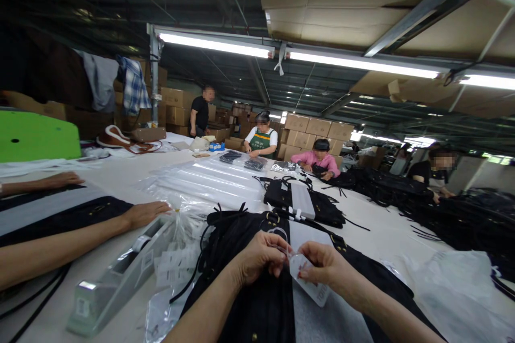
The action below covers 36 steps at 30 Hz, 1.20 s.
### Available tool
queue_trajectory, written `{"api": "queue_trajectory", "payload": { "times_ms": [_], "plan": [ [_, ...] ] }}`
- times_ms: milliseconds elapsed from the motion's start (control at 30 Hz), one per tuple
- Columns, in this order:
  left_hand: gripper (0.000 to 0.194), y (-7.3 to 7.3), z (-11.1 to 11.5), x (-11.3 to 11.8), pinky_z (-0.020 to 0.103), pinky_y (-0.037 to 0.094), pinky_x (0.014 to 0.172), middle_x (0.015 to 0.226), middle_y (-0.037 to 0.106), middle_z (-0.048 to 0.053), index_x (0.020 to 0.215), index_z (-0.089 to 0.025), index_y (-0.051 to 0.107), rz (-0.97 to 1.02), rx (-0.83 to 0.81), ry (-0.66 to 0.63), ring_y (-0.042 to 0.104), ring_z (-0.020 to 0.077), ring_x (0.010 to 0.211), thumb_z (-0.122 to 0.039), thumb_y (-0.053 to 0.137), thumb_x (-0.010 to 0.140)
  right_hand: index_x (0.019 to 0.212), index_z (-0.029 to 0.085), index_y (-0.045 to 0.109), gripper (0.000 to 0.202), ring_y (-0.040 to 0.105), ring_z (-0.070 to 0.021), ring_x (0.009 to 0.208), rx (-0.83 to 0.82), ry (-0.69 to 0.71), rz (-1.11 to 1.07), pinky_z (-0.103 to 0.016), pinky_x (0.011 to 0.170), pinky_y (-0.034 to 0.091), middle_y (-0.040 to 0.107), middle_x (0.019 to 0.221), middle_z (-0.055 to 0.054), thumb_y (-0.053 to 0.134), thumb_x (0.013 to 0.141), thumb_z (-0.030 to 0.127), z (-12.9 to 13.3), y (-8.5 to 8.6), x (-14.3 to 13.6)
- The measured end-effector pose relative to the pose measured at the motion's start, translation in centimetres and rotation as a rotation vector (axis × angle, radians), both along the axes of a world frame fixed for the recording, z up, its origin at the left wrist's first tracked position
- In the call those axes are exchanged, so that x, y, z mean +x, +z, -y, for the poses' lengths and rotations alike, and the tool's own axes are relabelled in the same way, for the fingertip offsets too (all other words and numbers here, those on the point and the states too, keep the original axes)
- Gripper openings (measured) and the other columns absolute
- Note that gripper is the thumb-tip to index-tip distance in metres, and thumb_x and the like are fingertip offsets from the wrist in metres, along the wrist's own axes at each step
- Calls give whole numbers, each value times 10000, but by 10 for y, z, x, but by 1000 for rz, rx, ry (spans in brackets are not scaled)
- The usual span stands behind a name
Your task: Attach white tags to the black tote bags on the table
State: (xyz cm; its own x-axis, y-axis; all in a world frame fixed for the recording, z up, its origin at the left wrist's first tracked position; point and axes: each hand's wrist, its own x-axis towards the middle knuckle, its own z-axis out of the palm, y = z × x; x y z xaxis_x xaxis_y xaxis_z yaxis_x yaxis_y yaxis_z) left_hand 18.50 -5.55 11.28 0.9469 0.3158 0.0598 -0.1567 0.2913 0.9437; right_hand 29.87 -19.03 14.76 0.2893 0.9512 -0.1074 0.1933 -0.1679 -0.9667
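My left hand (pixel 257 262) and right hand (pixel 325 268) both pinch a white hang tag (pixel 308 278), held above the black bag (pixel 265 300) on the desk (pixel 386 236); tape dispenser (pixel 116 278) lies left.

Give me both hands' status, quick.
Left hand: closed, pinching the white tag over the black bag.
Right hand: closed, pinching the same tag.

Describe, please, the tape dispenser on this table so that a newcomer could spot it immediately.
Start at the long pale worktable and look to its near left part, just left of the black bag under the person's left hand. The tape dispenser lies there: a long grey plastic block, the only hard grey object among black bags and clear plastic.
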Motion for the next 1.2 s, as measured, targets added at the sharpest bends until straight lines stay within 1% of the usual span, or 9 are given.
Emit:
{"api": "queue_trajectory", "payload": {
  "times_ms": [167,300,400,533,633,833,967,1067,1200],
  "plan": [
    [182,-1,-1,0,156,254,310,489,581,25,670,-85,641,16,-8,-22,426,54,296,-200,583,541,713,146,564,250,488,-102,574,24,38,-27,-226,565,337,596,641,21,718,549,254,0,3,-3],
    [243,-2,1,1,152,233,289,486,569,22,621,-95,601,16,-16,-14,415,47,287,-330,656,595,703,153,571,245,508,-110,589,20,56,-35,-230,575,355,603,651,22,725,543,255,0,2,-4],
    [315,-3,1,0,148,236,290,451,548,10,590,-106,574,2,-33,-23,434,58,297,-400,687,577,699,153,569,227,512,-108,590,20,52,-23,-225,572,355,606,649,23,719,552,239,0,0,-3],
    [241,-5,-1,0,157,278,297,460,582,27,581,-103,580,-29,-40,-29,457,75,300,-293,712,513,700,151,579,206,519,-108,591,-4,27,2,-223,575,363,606,644,27,710,557,221,1,0,-3],
    [184,-5,-1,1,160,280,304,481,596,26,584,-101,589,-12,-24,-31,448,67,301,-249,682,523,691,151,579,211,518,-109,587,-14,21,6,-225,574,364,608,639,27,709,542,225,1,1,-4],
    [167,0,2,1,155,159,307,510,612,25,582,-115,542,25,7,146,348,20,289,-255,633,572,681,141,558,243,450,-70,482,-80,40,-37,-195,476,289,591,577,36,714,515,226,2,4,-3],
    [205,2,-5,3,164,148,338,542,625,34,583,-126,495,129,-68,301,308,3,285,-290,617,598,683,137,550,258,438,-62,456,-179,121,-61,-190,454,260,593,568,27,719,510,228,9,11,2],
    [239,1,-13,3,173,143,336,515,591,7,565,-133,482,163,-120,424,317,9,282,-331,615,587,676,147,540,265,441,-67,462,-226,157,-48,-189,452,260,594,574,21,719,505,243,15,15,6],
    [252,-1,-16,5,171,132,326,505,552,-24,565,-148,457,168,-131,487,332,14,282,-360,590,591,668,155,538,250,418,-67,465,-262,165,2,-190,454,259,563,566,30,699,514,269,18,21,8]
  ]
}}
